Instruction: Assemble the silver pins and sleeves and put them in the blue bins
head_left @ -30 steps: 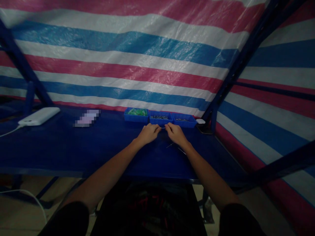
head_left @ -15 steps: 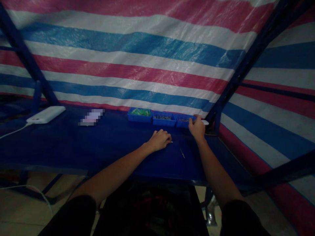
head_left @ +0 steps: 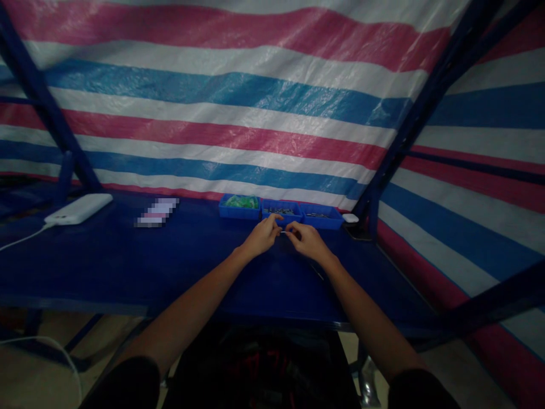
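My left hand (head_left: 261, 237) and my right hand (head_left: 307, 241) meet over the dark blue table (head_left: 128, 261), just in front of three small blue trays. Both pinch the ends of a thin metal pin (head_left: 284, 232) held between their fingertips. The left tray (head_left: 239, 205) holds green bits, the middle tray (head_left: 280, 211) and the right tray (head_left: 320, 216) hold small dark metal parts. A thin rod (head_left: 317, 272) lies on the table under my right wrist, partly hidden.
A white power bank (head_left: 79, 208) with a cable lies at the far left. A blurred pale card (head_left: 156, 212) sits left of the trays. A small white object (head_left: 350, 218) rests by the right post. A striped tarp closes off the back and right.
My right hand came back from the right tray to meet my left hand. My left hand lifted off the table toward the middle tray. The two now pinch a small pin together.
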{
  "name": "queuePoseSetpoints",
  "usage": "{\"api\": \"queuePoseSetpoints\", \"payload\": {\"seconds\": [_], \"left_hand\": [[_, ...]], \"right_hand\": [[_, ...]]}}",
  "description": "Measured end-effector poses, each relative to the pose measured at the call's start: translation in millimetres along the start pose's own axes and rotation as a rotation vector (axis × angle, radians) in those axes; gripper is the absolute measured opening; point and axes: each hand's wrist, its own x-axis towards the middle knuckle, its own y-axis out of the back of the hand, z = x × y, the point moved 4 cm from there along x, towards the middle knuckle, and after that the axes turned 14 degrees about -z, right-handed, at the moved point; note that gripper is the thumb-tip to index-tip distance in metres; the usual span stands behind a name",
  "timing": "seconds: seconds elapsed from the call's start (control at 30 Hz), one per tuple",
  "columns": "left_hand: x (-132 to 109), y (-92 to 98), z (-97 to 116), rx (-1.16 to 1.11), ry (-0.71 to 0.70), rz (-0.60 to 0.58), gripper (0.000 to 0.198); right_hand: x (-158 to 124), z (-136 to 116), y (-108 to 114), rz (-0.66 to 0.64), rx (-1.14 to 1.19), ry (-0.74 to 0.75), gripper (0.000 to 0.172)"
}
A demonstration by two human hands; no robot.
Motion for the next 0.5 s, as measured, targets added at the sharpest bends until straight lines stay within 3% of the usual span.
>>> {"api": "queuePoseSetpoints", "payload": {"seconds": [0.13, 0.3, 0.5], "left_hand": [[-1.0, 1.5, 3.0, 0.037, -0.003, 0.024, 0.028], [-3.0, 5.6, 6.6, 0.139, 0.036, 0.029, 0.014], [-1.7, 3.1, 2.5, 0.182, 0.136, 0.016, 0.019]], "right_hand": [[0.0, -1.7, 0.4, -0.003, 0.004, -0.029, 0.014], [1.4, 5.7, 3.8, 0.079, 0.041, -0.091, 0.021], [2.6, 2.9, 1.8, 0.062, 0.062, -0.062, 0.02]]}}
